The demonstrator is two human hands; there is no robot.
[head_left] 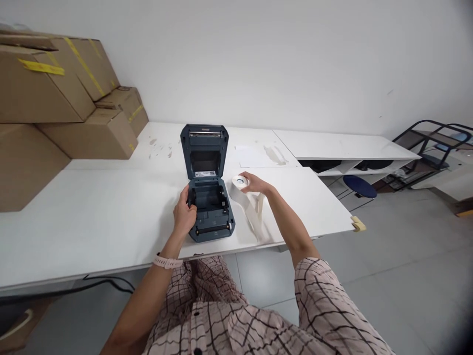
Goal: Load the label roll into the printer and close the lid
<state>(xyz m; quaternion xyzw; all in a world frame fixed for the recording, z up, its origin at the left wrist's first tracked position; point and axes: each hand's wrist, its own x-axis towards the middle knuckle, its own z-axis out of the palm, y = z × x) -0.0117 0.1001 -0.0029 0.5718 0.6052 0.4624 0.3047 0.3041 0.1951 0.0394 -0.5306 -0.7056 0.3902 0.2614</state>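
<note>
1. While the left hand (pixel 184 211) is gripping the left wall of the printer (pixel 211 217), the right hand (pixel 254 182) is grasping the paper roll (pixel 238 183), which is sitting just beside the printer's right side.
2. From the roll, a loose paper strip (pixel 248 212) is trailing along the printer's right; it could be creasing or twisting if the roll is being turned carelessly.
3. The lid (pixel 205 140) is standing open at the printer's far end; a knock could be bringing it down on the left hand.
4. The printer's near end is resting close to the front edge of the table (pixel 111 217), so a hard pull could be tipping it over.
5. The right hand seems to be holding mainly the roll's right side; a weak hold could be letting it unwind beside the printer.
</note>
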